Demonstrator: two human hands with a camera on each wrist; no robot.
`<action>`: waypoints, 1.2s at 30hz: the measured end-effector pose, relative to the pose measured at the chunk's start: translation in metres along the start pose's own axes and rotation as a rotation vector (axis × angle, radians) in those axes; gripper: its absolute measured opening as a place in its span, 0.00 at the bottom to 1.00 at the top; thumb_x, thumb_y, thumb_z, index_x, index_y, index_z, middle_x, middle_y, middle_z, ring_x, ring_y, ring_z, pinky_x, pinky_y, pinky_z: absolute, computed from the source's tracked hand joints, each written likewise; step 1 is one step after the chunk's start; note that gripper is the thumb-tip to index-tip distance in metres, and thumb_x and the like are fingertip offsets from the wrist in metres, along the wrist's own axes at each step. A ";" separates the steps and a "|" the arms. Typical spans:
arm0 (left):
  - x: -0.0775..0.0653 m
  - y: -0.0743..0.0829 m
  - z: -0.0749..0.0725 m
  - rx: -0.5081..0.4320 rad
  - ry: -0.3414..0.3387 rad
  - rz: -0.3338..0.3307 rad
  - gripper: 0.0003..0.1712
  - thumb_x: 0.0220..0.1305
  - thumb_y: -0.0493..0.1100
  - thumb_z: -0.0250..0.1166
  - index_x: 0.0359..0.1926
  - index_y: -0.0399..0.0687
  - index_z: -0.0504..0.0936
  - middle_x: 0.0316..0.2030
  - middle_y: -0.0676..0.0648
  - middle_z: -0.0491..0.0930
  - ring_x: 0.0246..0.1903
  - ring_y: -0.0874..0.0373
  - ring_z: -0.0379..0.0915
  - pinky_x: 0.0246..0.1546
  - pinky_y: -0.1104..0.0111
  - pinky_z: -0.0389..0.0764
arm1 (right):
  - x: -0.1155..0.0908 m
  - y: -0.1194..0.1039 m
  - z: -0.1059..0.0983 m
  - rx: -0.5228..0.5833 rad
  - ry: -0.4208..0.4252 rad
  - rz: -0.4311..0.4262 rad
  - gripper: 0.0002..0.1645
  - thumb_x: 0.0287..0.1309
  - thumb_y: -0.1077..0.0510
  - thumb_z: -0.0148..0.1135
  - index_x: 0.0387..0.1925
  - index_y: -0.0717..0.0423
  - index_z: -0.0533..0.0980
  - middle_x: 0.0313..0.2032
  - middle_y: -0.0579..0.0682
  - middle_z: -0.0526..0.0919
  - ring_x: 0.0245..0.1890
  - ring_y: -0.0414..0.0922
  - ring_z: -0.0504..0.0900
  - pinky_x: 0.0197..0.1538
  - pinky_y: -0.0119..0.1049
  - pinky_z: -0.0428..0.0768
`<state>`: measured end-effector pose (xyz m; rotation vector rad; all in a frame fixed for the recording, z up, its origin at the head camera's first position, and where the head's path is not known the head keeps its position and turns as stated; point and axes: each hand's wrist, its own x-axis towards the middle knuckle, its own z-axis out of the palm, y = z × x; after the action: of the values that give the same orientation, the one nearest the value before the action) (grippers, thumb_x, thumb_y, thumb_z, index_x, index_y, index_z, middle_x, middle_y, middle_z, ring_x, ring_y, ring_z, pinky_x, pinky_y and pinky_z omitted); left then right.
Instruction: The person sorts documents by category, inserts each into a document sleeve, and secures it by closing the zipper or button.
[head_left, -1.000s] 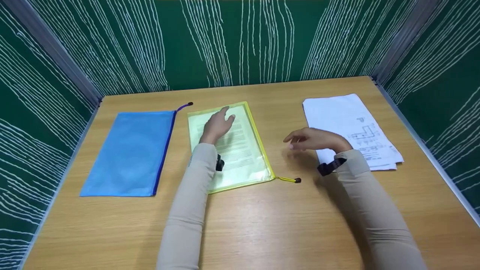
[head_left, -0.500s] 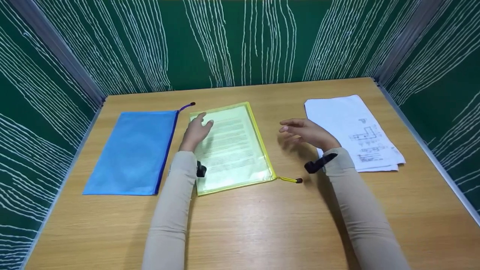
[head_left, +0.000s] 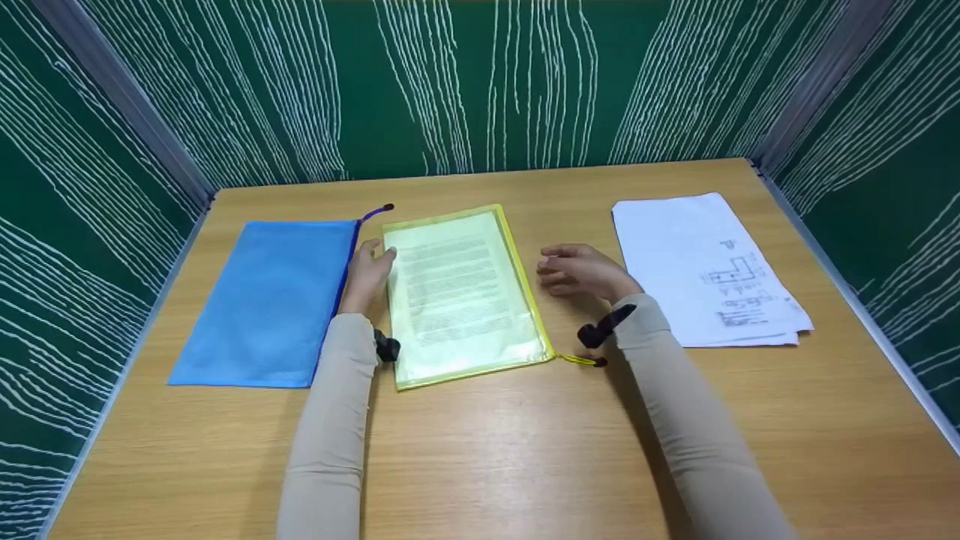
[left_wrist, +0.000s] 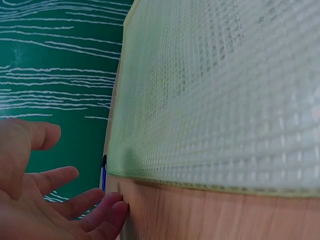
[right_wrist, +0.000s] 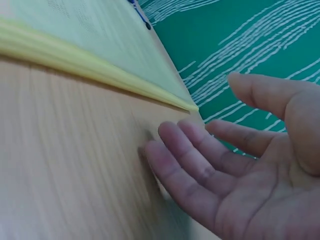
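A yellow zip folder (head_left: 465, 300) with a printed sheet inside lies flat in the middle of the table in the head view. My left hand (head_left: 366, 276) is at its left edge, in the strip between it and a blue zip folder (head_left: 270, 300). In the left wrist view the fingers (left_wrist: 80, 202) are loosely bent, the thumb apart, with nothing held. To the right of the yellow folder, my right hand (head_left: 586, 271) hovers near the yellow zip edge. The right wrist view shows its palm bare and its fingers (right_wrist: 200, 170) relaxed beside that edge.
A stack of white papers (head_left: 675, 247) with printed drawings lies at the right of the wooden table (head_left: 495, 457). A yellow zip pull (head_left: 581, 361) sticks out at the yellow folder's near right corner. Green walls (head_left: 420, 90) with white lines enclose the back and sides.
My left hand has moved left, from over the yellow folder to its left edge. My right hand has moved left, away from the papers towards the yellow folder. The folders stay in place.
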<state>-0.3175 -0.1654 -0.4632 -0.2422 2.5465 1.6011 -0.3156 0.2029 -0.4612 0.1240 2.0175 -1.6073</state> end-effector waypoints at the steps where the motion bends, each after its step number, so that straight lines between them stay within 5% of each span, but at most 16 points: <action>1: 0.000 0.000 -0.002 -0.022 -0.008 -0.021 0.35 0.73 0.50 0.49 0.74 0.40 0.52 0.72 0.37 0.53 0.72 0.43 0.49 0.69 0.53 0.60 | 0.002 0.000 0.002 0.001 0.003 0.011 0.31 0.68 0.50 0.54 0.68 0.55 0.62 0.60 0.57 0.74 0.55 0.49 0.79 0.56 0.41 0.79; 12: -0.004 -0.003 -0.012 -0.194 -0.026 -0.183 0.35 0.72 0.49 0.49 0.74 0.46 0.51 0.66 0.41 0.63 0.56 0.50 0.66 0.53 0.59 0.73 | 0.006 -0.001 0.020 0.095 0.011 0.026 0.30 0.67 0.53 0.56 0.67 0.57 0.64 0.58 0.56 0.76 0.53 0.48 0.81 0.52 0.41 0.81; 16: -0.005 -0.003 -0.012 -0.218 -0.040 -0.225 0.35 0.72 0.49 0.50 0.75 0.48 0.51 0.70 0.42 0.58 0.62 0.50 0.64 0.53 0.61 0.76 | 0.009 0.001 0.024 0.100 0.014 0.017 0.27 0.68 0.54 0.55 0.64 0.59 0.66 0.57 0.57 0.77 0.49 0.46 0.83 0.50 0.40 0.82; 28: -0.005 0.000 -0.008 -0.190 -0.060 -0.216 0.35 0.72 0.47 0.51 0.74 0.45 0.51 0.70 0.40 0.58 0.67 0.47 0.60 0.58 0.59 0.74 | 0.009 0.004 0.028 0.072 -0.037 -0.042 0.37 0.67 0.56 0.55 0.71 0.64 0.55 0.58 0.60 0.73 0.39 0.40 0.83 0.48 0.39 0.83; 36: -0.006 0.003 -0.001 -0.107 -0.081 -0.203 0.34 0.70 0.46 0.55 0.73 0.46 0.56 0.68 0.41 0.62 0.63 0.48 0.65 0.57 0.59 0.75 | 0.011 0.008 0.035 -0.067 -0.022 -0.084 0.31 0.64 0.60 0.58 0.67 0.62 0.65 0.46 0.54 0.78 0.31 0.39 0.80 0.36 0.33 0.83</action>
<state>-0.3120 -0.1645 -0.4586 -0.4232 2.2970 1.6354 -0.3093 0.1701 -0.4779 -0.0034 2.0817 -1.5820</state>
